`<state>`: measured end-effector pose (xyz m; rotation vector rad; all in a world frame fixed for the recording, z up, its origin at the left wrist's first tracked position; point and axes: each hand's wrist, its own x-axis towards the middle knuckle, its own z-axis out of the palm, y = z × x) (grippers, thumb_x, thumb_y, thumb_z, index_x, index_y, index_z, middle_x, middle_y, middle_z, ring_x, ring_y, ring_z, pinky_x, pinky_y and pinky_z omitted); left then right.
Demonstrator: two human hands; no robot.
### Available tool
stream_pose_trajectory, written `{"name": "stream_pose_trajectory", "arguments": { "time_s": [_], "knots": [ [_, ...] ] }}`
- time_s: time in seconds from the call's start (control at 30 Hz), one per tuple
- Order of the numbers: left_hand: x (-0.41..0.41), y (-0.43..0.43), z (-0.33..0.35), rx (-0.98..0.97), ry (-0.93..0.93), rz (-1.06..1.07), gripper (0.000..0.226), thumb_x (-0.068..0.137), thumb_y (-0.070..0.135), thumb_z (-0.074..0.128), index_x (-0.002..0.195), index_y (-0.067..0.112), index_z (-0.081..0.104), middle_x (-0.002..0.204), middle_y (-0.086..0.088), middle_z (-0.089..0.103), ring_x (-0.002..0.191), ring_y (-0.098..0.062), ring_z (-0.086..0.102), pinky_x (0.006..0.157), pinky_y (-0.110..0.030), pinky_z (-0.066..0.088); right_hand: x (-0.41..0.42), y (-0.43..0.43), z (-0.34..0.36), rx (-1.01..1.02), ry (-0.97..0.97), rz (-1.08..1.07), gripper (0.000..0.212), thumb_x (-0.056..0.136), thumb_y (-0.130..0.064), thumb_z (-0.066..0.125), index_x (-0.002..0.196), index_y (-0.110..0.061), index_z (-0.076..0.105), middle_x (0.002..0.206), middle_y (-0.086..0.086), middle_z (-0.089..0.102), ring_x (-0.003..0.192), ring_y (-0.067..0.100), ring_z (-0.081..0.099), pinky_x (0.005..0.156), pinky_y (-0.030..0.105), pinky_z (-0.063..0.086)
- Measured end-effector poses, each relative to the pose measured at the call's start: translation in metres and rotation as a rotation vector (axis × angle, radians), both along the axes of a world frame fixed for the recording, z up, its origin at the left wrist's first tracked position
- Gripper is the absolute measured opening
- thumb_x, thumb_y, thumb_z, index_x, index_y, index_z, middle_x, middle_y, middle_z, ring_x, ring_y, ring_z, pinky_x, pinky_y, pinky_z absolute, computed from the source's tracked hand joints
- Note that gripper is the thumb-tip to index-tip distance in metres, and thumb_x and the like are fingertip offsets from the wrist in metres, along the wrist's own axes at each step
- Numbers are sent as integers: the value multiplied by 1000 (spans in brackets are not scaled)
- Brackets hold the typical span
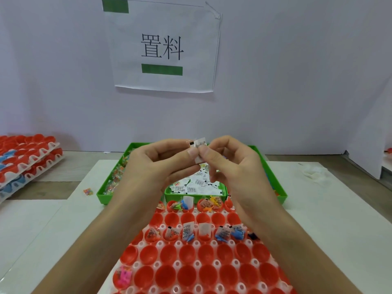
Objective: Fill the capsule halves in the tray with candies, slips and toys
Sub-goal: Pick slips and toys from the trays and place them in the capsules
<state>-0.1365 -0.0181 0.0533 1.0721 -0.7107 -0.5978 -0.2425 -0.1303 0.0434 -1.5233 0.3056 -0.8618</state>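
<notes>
Head: pinching slips (200,143) between left hand (152,164) and right hand (233,166), fingers curled, thumbs meeting, above green bin (101,196) holding more. Below the wrists, white tray (197,263) of red halves (186,274); some filled with slips and toys, most unfilled.

A tray (197,263) of capsule halves (186,274) lay nearest on the table (318,230), some far halves holding toys (237,233). Directly behind it sat a divided bin (101,196), with candies (115,179) in its left compartment and a heap of slips (197,185) in the middle one. The left hand (152,164) and right hand (233,166) met above the bin, the held slips (199,145) pinched between them. A stray candy (88,191) lay left of the bin, stacked trays (25,158) far left, a sheet (163,47) on the wall behind
</notes>
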Motion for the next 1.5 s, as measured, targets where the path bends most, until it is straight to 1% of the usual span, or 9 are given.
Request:
{"name": "stream_pose_trajectory", "arguments": {
  "time_s": [0.13, 0.23, 0.37, 0.53, 0.73, 0.9, 1.0, 1.3, 1.5],
  "knots": [
    [3, -1, -3, 9, 27, 58, 35, 64, 20, 78, 95, 3, 74, 88, -12, 77, 82, -26, 77, 71, -24, 60, -10, -44, 2, -277, 7, -257, 9, 90, -26, 72, 84, -20, 68, 69, -8, 65, 62, 7, 59, 62, 23, 53],
    [4, -2, -4, 15, 18, 50, 34, 64, 19, 78, 94, 3, 74, 87, -11, 76, 85, -28, 77, 71, -24, 60, -26, -99, -11, -514, 344, -442, 11, 91, -20, 72, 81, -25, 71, 74, -10, 70, 66, 3, 63, 70, 25, 52],
    [3, -2, -6, 45, -19, 27, 12, 67, 19, 78, 78, 16, 81, 80, -8, 76, 83, -28, 77, 67, -23, 59, -42, -144, -46, -621, 878, -335, 12, 89, -24, 74, 81, -32, 72, 86, -13, 72, 80, 1, 63, 78, 25, 44],
    [4, -1, -7, 54, -49, 26, 15, 63, 23, 79, 77, 20, 82, 78, -7, 77, 80, -26, 77, 64, -20, 59, -30, -148, -69, -720, 1160, -272, 13, 83, -45, 77, 74, -42, 68, 89, -21, 68, 93, 7, 61, 94, 39, 44],
    [5, -4, -9, 60, -70, 18, 13, 64, 22, 78, 77, 19, 82, 79, -7, 77, 81, -27, 77, 66, -21, 59, -27, -151, -73, -657, 1065, -267, 15, 80, -37, 81, 70, -34, 72, 79, -18, 69, 86, 4, 61, 88, 42, 51],
    [4, -5, -10, 57, -74, 17, 10, 67, 20, 77, 76, 22, 82, 78, -6, 77, 80, -26, 78, 65, -20, 59, -27, -156, -76, -645, 934, -311, 26, 85, -23, 79, 67, -34, 65, 76, -16, 66, 75, 0, 60, 61, 17, 43],
    [4, -6, -10, 55, -71, 16, 9, 67, 19, 77, 75, 21, 82, 77, -5, 77, 80, -26, 78, 65, -20, 58, -27, -156, -77, -634, 880, -336, 27, 84, -21, 80, 66, -35, 65, 76, -17, 65, 74, -1, 59, 59, 13, 37],
    [6, -6, -12, 67, -65, 24, 11, 65, 22, 78, 75, 21, 82, 77, -6, 77, 80, -27, 77, 65, -20, 58, -35, -148, -56, -472, 638, -410, 27, 71, -10, 88, 81, -28, 70, 71, -8, 73, 64, -1, 68, 65, 26, 56],
    [6, -7, -13, 66, -61, 25, 11, 65, 22, 79, 76, 21, 82, 77, -5, 77, 79, -26, 78, 64, -20, 58, -44, -96, 17, -236, 144, 46, 28, 65, -21, 82, 92, -21, 74, 79, -1, 73, 76, 16, 72, 74, 24, 58]
  ]
}}
